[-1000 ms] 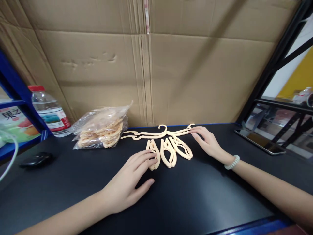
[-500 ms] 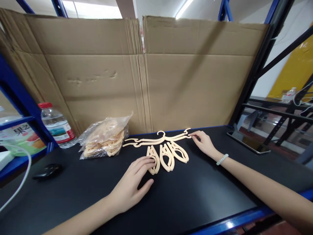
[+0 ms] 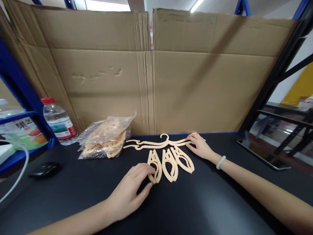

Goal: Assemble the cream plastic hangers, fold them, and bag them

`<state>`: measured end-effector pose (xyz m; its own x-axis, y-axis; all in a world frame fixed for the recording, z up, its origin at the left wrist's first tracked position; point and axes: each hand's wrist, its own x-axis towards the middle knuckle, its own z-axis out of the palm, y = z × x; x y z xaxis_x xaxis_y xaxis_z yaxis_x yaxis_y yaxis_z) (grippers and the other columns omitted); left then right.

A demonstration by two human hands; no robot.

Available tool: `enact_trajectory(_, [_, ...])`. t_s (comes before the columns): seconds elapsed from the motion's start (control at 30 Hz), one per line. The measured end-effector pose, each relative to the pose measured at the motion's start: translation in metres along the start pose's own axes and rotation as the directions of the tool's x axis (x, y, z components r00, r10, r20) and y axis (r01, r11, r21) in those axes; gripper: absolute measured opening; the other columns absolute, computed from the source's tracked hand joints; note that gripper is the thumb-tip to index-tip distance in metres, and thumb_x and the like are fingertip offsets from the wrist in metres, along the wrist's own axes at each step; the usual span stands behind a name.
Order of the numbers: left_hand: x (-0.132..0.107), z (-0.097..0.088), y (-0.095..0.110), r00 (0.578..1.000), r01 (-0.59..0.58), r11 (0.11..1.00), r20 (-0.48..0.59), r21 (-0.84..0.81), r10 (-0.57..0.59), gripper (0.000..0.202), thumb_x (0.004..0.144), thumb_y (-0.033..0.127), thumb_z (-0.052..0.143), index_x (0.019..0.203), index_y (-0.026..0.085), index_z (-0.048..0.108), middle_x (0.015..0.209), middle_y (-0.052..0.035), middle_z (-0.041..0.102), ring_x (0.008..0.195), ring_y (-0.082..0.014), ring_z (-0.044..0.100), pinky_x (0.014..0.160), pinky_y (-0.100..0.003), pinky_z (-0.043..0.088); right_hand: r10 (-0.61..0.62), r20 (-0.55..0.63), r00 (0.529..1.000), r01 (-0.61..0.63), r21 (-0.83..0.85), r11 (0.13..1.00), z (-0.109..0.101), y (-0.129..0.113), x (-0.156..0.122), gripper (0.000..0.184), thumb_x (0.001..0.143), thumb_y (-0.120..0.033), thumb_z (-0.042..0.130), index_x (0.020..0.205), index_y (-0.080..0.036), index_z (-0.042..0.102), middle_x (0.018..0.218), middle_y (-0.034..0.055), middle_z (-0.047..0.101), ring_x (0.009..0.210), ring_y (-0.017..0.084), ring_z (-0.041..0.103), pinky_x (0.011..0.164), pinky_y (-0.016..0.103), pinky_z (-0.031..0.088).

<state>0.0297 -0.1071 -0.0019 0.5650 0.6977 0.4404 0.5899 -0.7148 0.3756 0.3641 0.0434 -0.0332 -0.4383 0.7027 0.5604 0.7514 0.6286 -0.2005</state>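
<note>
Three folded cream plastic hangers lie side by side: a left one (image 3: 158, 169), a middle one (image 3: 174, 171) and a right one (image 3: 187, 163). My left hand (image 3: 129, 187) has its fingertips over the left folded hanger and its thumb by the lower end, closed lightly on its edge. Behind them lies an unfolded hanger (image 3: 154, 145) with its hook up; two lines of arms show, and I cannot tell whether a second hanger overlaps it. My right hand (image 3: 201, 147), with a beaded bracelet, has its fingers closed on the right end of the arms, hiding part of it.
A clear bag of hangers (image 3: 105, 138) stands at the back left beside a red-capped water bottle (image 3: 60, 122). A black mouse (image 3: 45, 169) and a white cable (image 3: 24, 169) are farther left. Cardboard (image 3: 102, 75) walls the back; a phone-like slab (image 3: 264, 155) lies right.
My right hand has shifted from the tip of the unfolded hanger inward over its arms. My left thumb has come closer to the left folded hanger. The view has shifted slightly.
</note>
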Motion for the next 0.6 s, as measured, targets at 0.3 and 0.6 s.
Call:
enact_trajectory(0.3, [0.015, 0.005, -0.013, 0.992, -0.085, 0.996, -0.094, -0.034, 0.081, 0.033, 0.089, 0.008, 0.048, 0.118, 0.023, 0.053, 0.112, -0.0083, 0.065, 0.110, -0.0232, 0.059, 0.095, -0.041, 0.049, 0.001, 0.039, 0.999, -0.002, 0.042, 0.999, 0.000, 0.003, -0.001, 0.017, 0.092, -0.031, 0.053, 0.093, -0.021, 0.067, 0.113, 0.0116, 0.061, 0.108, 0.028, 0.054, 0.089, 0.048, 0.046])
enact_trajectory(0.6, [0.009, 0.004, -0.010, 0.970, -0.030, 0.987, -0.242, -0.159, -0.009, 0.025, 0.090, 0.009, 0.049, 0.108, 0.022, 0.060, 0.100, -0.0070, 0.068, 0.098, -0.0219, 0.063, 0.086, -0.037, 0.051, 0.046, -0.047, 0.998, -0.040, 0.116, 0.992, -0.007, -0.001, -0.005, 0.018, 0.095, -0.035, 0.049, 0.089, -0.022, 0.060, 0.086, 0.0072, 0.067, 0.080, 0.023, 0.061, 0.074, 0.041, 0.051])
